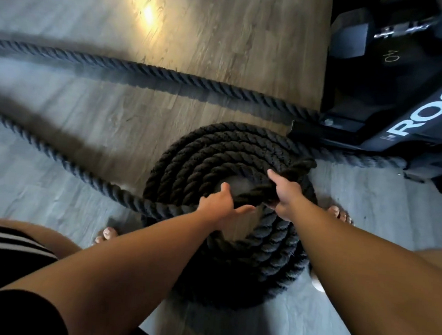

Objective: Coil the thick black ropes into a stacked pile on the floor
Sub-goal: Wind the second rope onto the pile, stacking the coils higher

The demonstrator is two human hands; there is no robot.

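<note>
Mid-coil: pile (228, 193) sits on the wood-grain floor (88, 112) between bare feet, several stacked loops of thick twisted black rope. Right hand (285, 194) clamped around the working strand; left hand (220, 201) spread, resting on it. Next, likely: drag slack from the loose rope (60, 155), lay another loop on top. Second rope (143, 69) uncoiled.

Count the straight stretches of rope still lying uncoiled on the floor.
2. The far rope stretch runs from the left edge to the rack. The near rope stretch runs diagonally into the coil. More may continue out of view.
</note>
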